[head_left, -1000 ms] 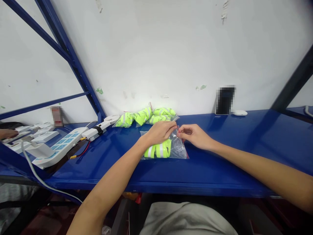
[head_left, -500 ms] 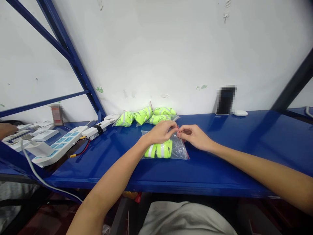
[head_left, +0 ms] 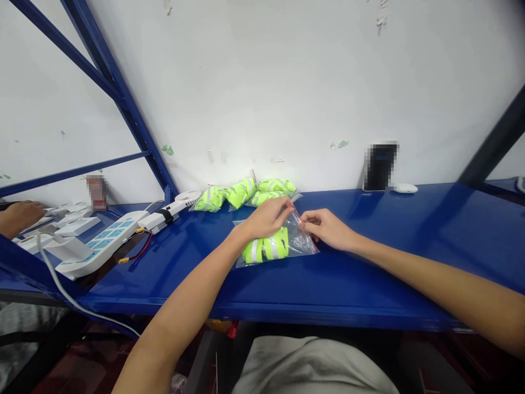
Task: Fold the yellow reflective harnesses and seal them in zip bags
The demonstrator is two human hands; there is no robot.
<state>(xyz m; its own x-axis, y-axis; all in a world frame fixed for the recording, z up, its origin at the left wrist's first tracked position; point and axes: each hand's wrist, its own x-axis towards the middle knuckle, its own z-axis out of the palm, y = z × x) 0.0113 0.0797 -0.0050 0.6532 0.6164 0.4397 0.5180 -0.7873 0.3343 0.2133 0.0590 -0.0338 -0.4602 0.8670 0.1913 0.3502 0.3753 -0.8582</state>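
A clear zip bag (head_left: 298,241) with a red seal line lies on the blue table in front of me. Inside it is a folded neon-yellow strap (head_left: 266,246) with silver reflective bands. My left hand (head_left: 270,216) pinches the far end of the bag's red-lined edge, its forearm reaching over the bag's left side. Farther along the same edge, toward me, my right hand (head_left: 322,227) has thumb and forefinger closed on the seal. Behind my left hand, against the wall, several bagged neon-yellow straps (head_left: 241,192) lie in a row.
To the left are a white power strip (head_left: 100,246), a white handheld fan (head_left: 187,197) and a cable with yellow connectors (head_left: 139,246). Another person's hand (head_left: 20,217) is by white devices at far left. A dark-screened phone (head_left: 379,168) leans on the wall near a white case (head_left: 404,188).
My left hand has shifted slightly left and away along the seal, parting from my right hand. More red edge shows between them. The other person's hand has come farther into view.
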